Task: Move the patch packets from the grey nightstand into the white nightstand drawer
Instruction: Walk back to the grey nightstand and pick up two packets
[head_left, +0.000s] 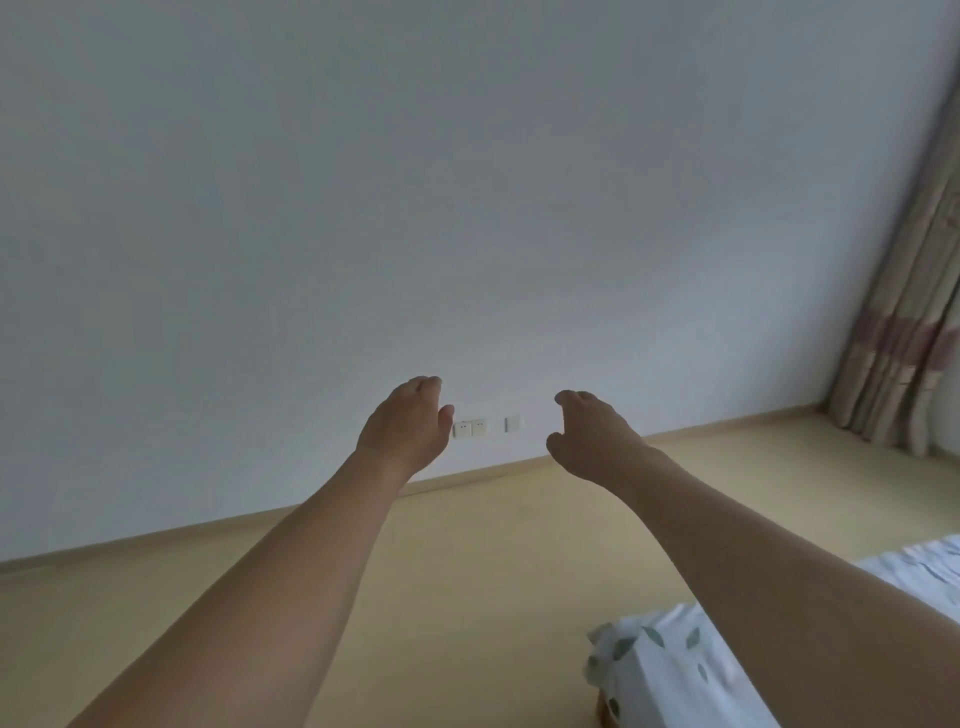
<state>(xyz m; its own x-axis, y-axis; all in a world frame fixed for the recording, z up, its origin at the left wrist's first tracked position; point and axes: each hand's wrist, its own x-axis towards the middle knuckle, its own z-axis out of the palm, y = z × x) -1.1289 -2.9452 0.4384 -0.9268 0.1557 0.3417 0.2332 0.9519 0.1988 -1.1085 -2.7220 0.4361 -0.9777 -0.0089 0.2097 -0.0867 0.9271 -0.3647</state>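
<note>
Nothing is held by either hand: the left hand and the right hand are stretched out in front at about the same height, backs up, fingers loosely curled and apart, with a clear gap between the two.

Most of the view is taken up by a plain pale wall, met lower down by a light wooden floor along a skirting board. A patterned curtain hangs at the right edge, and the corner of a bed with leaf-printed bedding is seen at the lower right, below the right forearm. Small wall sockets are visible low on the wall between the two hands.

Neither nightstand and none of the patch packets can be seen, so their position cannot be told; the task is judged to be not yet begun, or between trips.

For the step in hand, the grey nightstand should first be found, probably by turning toward the bed, since nightstands are usually kept beside one. The hands are best kept relaxed and unclenched until the packets are in sight. Thin, flat packets are likely to slip, so a pinch at the edges is advised.
</note>
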